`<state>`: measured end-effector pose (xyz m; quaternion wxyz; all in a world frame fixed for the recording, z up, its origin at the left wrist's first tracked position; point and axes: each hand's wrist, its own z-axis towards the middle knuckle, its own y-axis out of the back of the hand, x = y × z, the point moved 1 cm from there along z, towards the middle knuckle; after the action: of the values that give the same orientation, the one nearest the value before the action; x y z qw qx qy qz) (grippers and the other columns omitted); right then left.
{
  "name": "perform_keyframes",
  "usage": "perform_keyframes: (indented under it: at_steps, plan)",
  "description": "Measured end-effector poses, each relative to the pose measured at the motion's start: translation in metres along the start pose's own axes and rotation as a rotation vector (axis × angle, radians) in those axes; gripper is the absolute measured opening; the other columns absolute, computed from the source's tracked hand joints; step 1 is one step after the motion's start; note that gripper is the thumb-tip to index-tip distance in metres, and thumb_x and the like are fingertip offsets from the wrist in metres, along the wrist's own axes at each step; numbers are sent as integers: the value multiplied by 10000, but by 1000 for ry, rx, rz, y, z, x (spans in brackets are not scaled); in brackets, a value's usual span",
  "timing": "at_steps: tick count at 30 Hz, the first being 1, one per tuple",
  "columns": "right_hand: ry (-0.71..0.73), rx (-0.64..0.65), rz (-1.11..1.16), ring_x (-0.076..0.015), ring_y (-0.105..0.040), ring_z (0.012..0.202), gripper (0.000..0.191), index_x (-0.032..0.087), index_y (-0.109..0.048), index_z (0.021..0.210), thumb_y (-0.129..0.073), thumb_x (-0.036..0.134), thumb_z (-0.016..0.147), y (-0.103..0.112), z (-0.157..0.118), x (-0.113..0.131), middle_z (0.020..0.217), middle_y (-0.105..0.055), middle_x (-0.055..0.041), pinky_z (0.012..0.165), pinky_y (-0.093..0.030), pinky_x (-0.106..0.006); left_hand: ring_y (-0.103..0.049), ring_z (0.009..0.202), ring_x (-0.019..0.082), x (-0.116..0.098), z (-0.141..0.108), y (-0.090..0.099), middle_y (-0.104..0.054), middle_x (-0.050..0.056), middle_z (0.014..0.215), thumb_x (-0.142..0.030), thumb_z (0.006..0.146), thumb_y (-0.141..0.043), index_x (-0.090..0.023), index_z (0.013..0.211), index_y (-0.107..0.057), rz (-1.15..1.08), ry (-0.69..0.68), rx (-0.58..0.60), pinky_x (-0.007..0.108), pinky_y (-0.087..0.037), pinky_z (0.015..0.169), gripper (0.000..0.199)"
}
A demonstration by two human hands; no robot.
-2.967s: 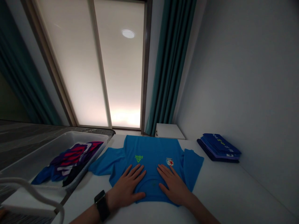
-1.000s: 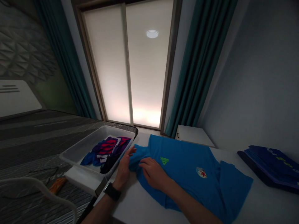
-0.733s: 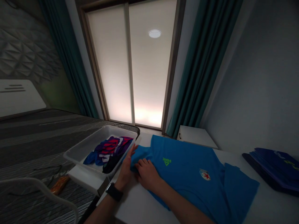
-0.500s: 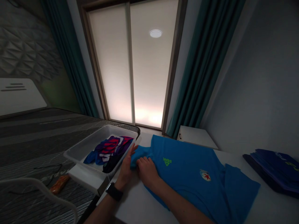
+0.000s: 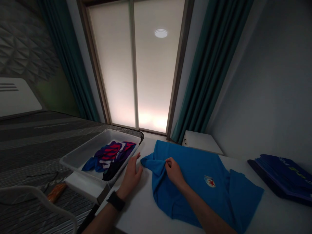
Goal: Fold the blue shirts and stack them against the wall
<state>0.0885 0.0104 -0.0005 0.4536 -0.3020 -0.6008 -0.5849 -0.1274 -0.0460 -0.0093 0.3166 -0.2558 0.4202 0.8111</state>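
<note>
A blue T-shirt (image 5: 192,162) with a round star badge lies spread over the white table. My right hand (image 5: 173,170) pinches its fabric on the left part and holds a fold of it raised. The sleeve corner at the left is partly turned over. Just left of that sleeve, my left hand (image 5: 133,175) hovers by the table with fingers apart and nothing in them. A dark watch (image 5: 116,201) is on the left wrist.
Left of the table stands a translucent plastic bin (image 5: 73,156) with crumpled red, purple and blue clothes (image 5: 114,154). Folded dark blue clothes (image 5: 282,175) lie stacked at the right. Behind the table is a white cabinet (image 5: 201,141); a bed (image 5: 29,143) is at the left.
My right hand has moved right, pulling the sleeve side of the T-shirt up and over, so the green logo is covered. My left hand has come away from the sleeve. The view shifted slightly.
</note>
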Motion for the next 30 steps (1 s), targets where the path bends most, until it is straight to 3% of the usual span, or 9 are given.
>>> perform_keyframes:
  at_steps: [3, 6, 10, 12, 15, 19, 22, 26, 30]
  plan:
    - [73, -23, -222, -200, -596, 690, 155, 214, -536, 974, -412, 196, 882, 6, -4, -4, 757, -633, -17, 618, -429, -309, -491, 1211, 264, 5, 0, -6, -528, 109, 1272, -116, 768, -471, -207, 1328, -489, 89, -47, 96, 495, -383, 1060, 568]
    - [274, -110, -457, -220, -587, 899, 225, 205, -553, 991, -371, 120, 889, 8, -12, 10, 924, -634, -60, 773, -435, -347, -496, 1196, 267, 8, 0, -9, -523, 107, 1260, -115, 764, -481, -209, 1254, -556, 137, -63, 159, 490, -396, 1057, 504]
    - [520, -5, -719, -221, -546, 956, 196, 208, -585, 968, -395, 177, 934, 3, -24, 38, 1013, -612, -73, 849, -408, -368, -486, 1205, 264, 6, 0, -7, -526, 107, 1250, -158, 814, -479, -202, 1247, -543, 128, -61, 127, 491, -389, 1067, 440]
    - [541, 63, -842, -252, -532, 994, 154, 207, -601, 970, -487, 299, 924, -2, -27, 45, 1028, -610, -85, 876, -395, -402, -491, 1198, 263, 4, 0, -4, -539, 103, 1232, -179, 825, -481, -203, 1232, -544, 116, -52, 108, 491, -394, 1060, 413]
    - [455, 165, -910, -277, -532, 1013, 272, 200, -608, 1017, -575, 428, 873, -7, -27, 43, 1051, -613, -95, 884, -391, -426, -498, 1186, 265, 0, 0, -1, -550, 100, 1220, -198, 831, -480, -206, 1213, -547, 107, -34, 110, 493, -404, 1042, 387]
    - [414, 215, -933, -251, -553, 983, 172, 182, -604, 1028, -537, 218, 874, -9, -23, 36, 1046, -619, -102, 852, -397, -378, -506, 1172, 276, 1, 1, -3, -567, 113, 1203, -198, 823, -475, -189, 1210, -538, 105, -9, 112, 503, -394, 1037, 392]
    - [411, 202, -922, -226, -569, 934, 205, 176, -611, 970, -455, 89, 869, -10, -21, 37, 1004, -635, -100, 835, -388, -355, -561, 1085, 272, 6, 1, -6, -580, 120, 1177, -194, 815, -473, -177, 1216, -529, 101, 40, 112, 498, -432, 985, 405]
    - [340, 161, -662, -206, -578, 882, 130, 204, -593, 906, -464, 191, 905, -5, -8, 39, 925, -647, -59, 759, -389, -310, -595, 1027, 236, 13, 3, -9, -567, 111, 1206, -177, 815, -457, -184, 1266, -486, 29, 81, 86, 459, -465, 946, 452]
    - [182, 64, -194, -163, -528, 620, 194, 219, -567, 907, -413, 336, 920, 14, 18, 36, 685, -572, 16, 558, -347, -263, -570, 1102, 244, 14, 12, -11, -570, 138, 1217, -173, 799, -463, -140, 1328, -441, 19, 87, 54, 466, -430, 993, 531]
